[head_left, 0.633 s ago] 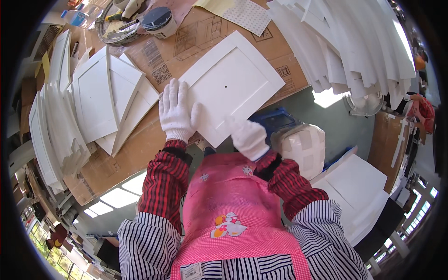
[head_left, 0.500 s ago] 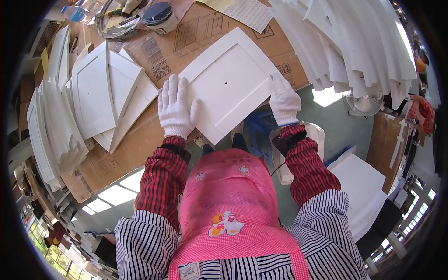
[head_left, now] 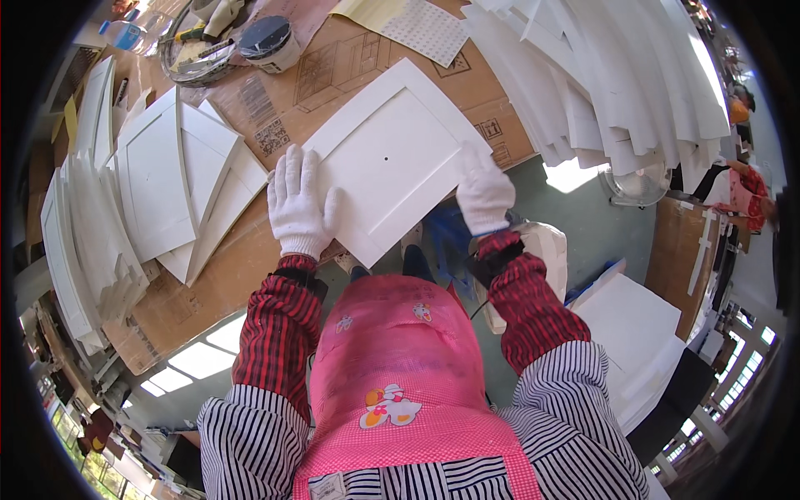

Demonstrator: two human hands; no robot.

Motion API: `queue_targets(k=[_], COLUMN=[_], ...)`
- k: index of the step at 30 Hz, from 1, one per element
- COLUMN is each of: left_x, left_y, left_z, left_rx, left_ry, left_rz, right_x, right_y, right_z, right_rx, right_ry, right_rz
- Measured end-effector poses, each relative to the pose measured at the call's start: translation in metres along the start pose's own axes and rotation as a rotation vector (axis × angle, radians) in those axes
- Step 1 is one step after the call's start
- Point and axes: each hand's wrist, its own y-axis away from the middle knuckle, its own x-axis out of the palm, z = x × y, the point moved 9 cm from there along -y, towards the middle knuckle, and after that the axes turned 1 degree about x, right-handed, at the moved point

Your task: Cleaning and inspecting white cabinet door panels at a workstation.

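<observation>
White cotton-like gloves (head_left: 300, 218) covered both hands: the left hand (head_left: 302, 200) lay flat, fingers extended, at the left edge of a panel (head_left: 392, 167); the blurred right hand (head_left: 485, 193) met its right edge, grip unclear. Between them, the panel overhung the cardboard (head_left: 200, 308).

Grn-gray flr (head_left: 604, 237) w/ sunlit patches (head_left: 200, 361)

Panel (head_left: 392, 160) on cardboard (head_left: 346, 65), panel stack (head_left: 154, 183) left, board pile (head_left: 612, 75) right, tub (head_left: 271, 46) beyond it.
</observation>
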Motion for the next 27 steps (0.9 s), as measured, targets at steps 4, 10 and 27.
queue_targets(k=[4,10,27], left_x=[-0.005,-0.005,-0.004], left_y=[0.007,0.001,0.004], left_z=[0.01,0.002,0.01], left_rx=[-0.023,-0.003,-0.028], left_ry=[-0.009,0.013,0.032], left_rz=[-0.011,-0.014,-0.006], right_x=[0.002,-0.004,0.003], right_y=[0.102,-0.016,0.022], right_z=[0.147,-0.004,0.052], right_rx=[-0.363,-0.017,-0.078], right_ry=[-0.154,-0.092,0.079], right_rz=[0.194,0.042,0.184])
